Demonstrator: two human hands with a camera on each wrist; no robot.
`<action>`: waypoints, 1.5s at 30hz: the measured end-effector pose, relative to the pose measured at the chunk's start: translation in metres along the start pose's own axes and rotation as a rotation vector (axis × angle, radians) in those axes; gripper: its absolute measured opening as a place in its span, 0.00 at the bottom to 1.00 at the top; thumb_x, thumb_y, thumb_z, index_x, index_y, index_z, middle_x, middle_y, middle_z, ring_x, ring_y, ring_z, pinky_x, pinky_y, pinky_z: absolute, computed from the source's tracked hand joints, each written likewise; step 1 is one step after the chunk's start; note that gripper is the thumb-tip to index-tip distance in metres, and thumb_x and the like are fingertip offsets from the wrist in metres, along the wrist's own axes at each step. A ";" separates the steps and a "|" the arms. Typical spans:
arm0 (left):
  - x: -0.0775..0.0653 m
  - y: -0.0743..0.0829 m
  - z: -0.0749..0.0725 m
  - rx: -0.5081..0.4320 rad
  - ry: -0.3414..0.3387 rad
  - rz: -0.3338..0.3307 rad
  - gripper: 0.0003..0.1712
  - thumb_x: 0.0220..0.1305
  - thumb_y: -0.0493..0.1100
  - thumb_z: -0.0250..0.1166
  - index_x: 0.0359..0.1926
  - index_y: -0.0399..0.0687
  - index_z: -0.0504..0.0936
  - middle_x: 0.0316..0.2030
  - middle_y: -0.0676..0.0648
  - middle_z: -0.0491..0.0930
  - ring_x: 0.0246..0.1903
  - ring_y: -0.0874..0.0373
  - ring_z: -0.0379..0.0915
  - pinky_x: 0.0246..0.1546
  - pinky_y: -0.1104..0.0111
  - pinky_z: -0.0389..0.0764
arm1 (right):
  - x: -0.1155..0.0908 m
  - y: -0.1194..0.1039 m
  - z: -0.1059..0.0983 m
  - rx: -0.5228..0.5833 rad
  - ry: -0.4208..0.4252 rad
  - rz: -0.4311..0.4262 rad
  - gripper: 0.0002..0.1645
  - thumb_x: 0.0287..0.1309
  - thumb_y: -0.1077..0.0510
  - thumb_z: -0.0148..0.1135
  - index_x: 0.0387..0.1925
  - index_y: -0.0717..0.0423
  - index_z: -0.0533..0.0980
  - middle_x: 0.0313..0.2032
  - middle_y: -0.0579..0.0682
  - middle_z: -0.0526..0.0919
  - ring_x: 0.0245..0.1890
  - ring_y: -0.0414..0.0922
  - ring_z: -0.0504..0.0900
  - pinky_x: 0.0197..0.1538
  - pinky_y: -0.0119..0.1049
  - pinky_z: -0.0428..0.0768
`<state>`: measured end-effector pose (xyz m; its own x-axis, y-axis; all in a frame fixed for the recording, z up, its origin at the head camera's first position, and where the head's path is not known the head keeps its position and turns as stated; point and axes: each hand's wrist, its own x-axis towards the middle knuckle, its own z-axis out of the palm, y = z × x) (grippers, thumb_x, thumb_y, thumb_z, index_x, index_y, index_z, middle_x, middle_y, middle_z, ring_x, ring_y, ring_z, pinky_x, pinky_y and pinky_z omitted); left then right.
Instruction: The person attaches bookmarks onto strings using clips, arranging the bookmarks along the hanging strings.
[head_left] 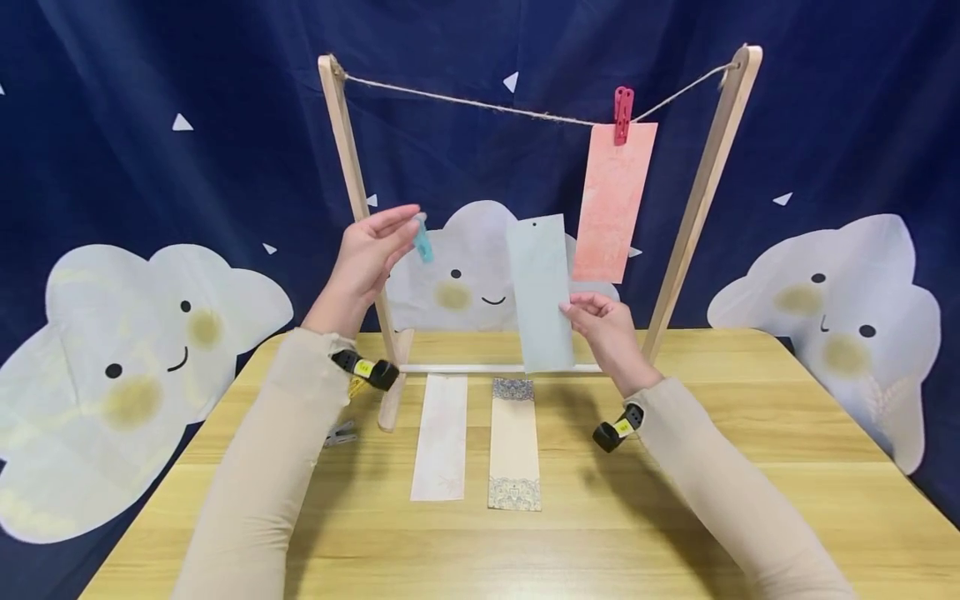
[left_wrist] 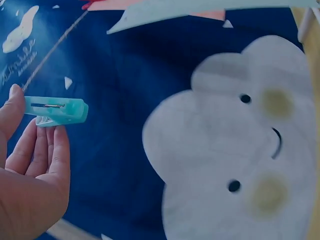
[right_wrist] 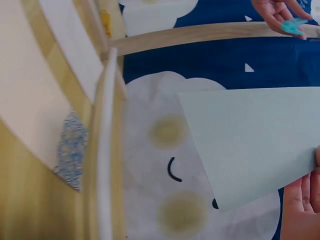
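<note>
blurred cursive (left_wrist: 19, 62) on blue backdrop (left_wrist: 115, 75), yellow wrist-camera labels (head_left: 364, 368), none legible

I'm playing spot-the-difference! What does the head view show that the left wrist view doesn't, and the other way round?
Only the head view shows the right hand, white card and patterned card. Only the left wrist view shows writing on the blue cloth. Both show the left hand pinching the turquoise clip, and the pale blue card.

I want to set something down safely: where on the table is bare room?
Bare wood lies on the table between the right sleeve and its right edge, and in front of the white card and patterned card. It is crowded left of the white card, with the wooden foot, grey clip and left sleeve.
</note>
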<state>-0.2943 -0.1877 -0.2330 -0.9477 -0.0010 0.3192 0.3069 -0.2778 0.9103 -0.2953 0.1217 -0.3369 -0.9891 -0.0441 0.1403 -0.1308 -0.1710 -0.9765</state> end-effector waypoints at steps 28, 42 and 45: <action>0.068 0.104 0.134 0.237 -0.009 -0.024 0.19 0.53 0.40 0.70 0.49 0.43 0.83 0.48 0.48 0.82 0.47 0.61 0.78 0.47 0.80 0.76 | 0.036 -0.055 0.015 0.278 0.082 -0.149 0.07 0.54 0.69 0.64 0.27 0.55 0.79 0.24 0.44 0.83 0.25 0.37 0.80 0.29 0.25 0.77; 0.074 0.105 0.171 0.248 0.033 0.099 0.19 0.56 0.40 0.68 0.50 0.42 0.82 0.49 0.50 0.82 0.47 0.65 0.78 0.45 0.84 0.75 | 0.048 -0.070 0.028 0.308 0.167 -0.175 0.09 0.50 0.71 0.66 0.25 0.54 0.80 0.22 0.45 0.83 0.23 0.36 0.78 0.30 0.26 0.75; 0.074 0.105 0.174 0.231 0.063 0.094 0.19 0.57 0.39 0.68 0.51 0.42 0.81 0.48 0.50 0.83 0.47 0.65 0.78 0.44 0.84 0.74 | 0.050 -0.070 0.028 0.276 0.170 -0.162 0.07 0.50 0.68 0.68 0.27 0.54 0.81 0.25 0.46 0.84 0.27 0.38 0.80 0.34 0.27 0.77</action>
<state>-0.3165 -0.0494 -0.0678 -0.9155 -0.0781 0.3946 0.3987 -0.0464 0.9159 -0.3332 0.1039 -0.2570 -0.9570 0.1660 0.2379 -0.2870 -0.4225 -0.8597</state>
